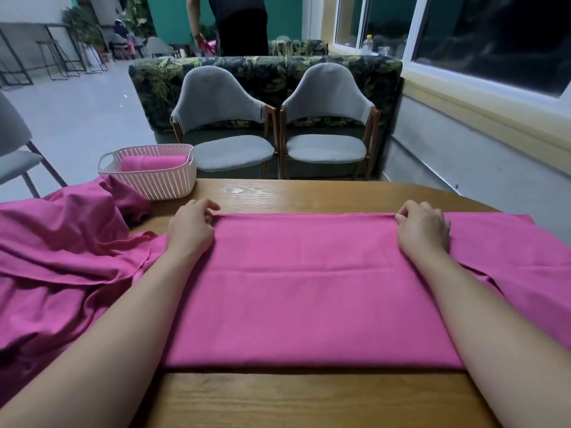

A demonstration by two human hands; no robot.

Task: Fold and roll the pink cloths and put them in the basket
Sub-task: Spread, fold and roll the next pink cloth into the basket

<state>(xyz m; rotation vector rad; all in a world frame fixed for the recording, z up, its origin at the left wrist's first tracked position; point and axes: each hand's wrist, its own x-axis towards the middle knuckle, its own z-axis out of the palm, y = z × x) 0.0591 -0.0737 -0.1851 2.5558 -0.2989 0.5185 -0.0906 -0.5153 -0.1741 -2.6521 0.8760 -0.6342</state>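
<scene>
A pink cloth [306,282] lies folded flat across the wooden table [309,400], its long sides running left to right. My left hand [191,228] pinches the cloth's far edge on the left. My right hand [421,227] pinches the same far edge on the right. A crumpled heap of pink cloth [68,251] lies at the left of the table. The pale pink basket [148,180] stands at the table's far left corner with one rolled pink cloth [153,163] inside.
Two grey chairs [228,118] stand beyond the table's far edge, with a leaf-patterned sofa behind them. Another grey chair [15,149] is at the left. A person in dark clothes [238,23] stands far back. A wall with windows runs along the right.
</scene>
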